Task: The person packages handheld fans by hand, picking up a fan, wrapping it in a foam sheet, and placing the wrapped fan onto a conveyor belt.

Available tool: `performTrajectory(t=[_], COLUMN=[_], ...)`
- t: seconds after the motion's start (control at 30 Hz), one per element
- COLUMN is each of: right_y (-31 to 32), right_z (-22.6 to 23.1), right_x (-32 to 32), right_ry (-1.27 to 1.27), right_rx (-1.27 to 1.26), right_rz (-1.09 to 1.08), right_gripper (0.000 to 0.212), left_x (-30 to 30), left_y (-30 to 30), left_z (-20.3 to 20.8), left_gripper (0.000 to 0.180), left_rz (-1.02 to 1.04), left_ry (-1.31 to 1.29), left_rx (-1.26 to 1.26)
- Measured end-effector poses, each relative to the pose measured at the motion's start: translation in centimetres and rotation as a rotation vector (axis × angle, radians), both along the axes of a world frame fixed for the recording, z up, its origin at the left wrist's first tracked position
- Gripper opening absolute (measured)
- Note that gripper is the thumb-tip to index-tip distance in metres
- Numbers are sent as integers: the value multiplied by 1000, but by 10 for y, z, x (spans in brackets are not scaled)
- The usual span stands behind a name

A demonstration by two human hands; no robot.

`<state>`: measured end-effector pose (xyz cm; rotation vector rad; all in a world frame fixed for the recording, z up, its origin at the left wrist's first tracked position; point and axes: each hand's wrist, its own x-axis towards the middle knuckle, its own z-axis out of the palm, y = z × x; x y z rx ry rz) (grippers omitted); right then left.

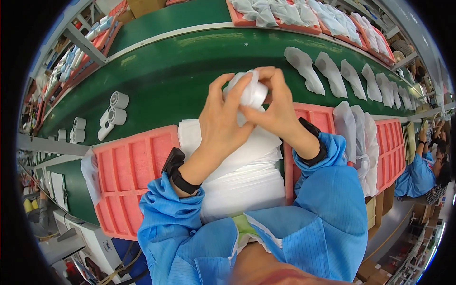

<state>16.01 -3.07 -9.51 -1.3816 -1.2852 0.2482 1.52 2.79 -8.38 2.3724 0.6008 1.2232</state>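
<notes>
Green work surface (161, 90), left hand (221, 118) and right hand (278, 109), fingers (235, 98) pinching wrapped white item (257, 95), stacked white sheets (244, 194) nearby

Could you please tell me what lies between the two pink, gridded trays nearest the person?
The head view shows a stack of thin white sheets between them.

Bright indoor light, strong fisheye bending
The long glossy green work surface (166, 88) shows pale glare; toward black corners, details soften.
</notes>
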Motion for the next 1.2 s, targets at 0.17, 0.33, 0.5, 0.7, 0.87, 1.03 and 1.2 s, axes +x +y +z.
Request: performTrajectory(t=[0.17, 0.33, 0.5, 0.7, 0.87, 1.03, 1.2], right_y=[-1, 2, 8, 3, -1, 0, -4], right_z=[9, 1, -5, -8, -8, -5, -4], right_x=[-4, 3, 11, 3, -5, 0, 28], right_ry=[-50, -110, -149, -357, -358, -43, -92], right_rx=[110, 22, -25, -120, -133, -169, -379], right_rz=[206, 355, 177, -51, -23, 95, 393], right_gripper=[64, 52, 35, 30, 31, 35, 38], left_x=[-8, -21, -24, -13, -14, -19, -25], left_y=[32, 31, 38, 15, 17, 27, 58], left_z=[-1, 17, 19, 13, 8, 12, 11], left_gripper=[54, 44, 38, 29, 20, 11, 9], left_rz=[-353, -675, -404, -70, 18, 94, 131], left_ry=[-179, -375, -366, -328, -301, -273, -367], left_rx=[-351, -775, -223, -82, 214, 176, -122])
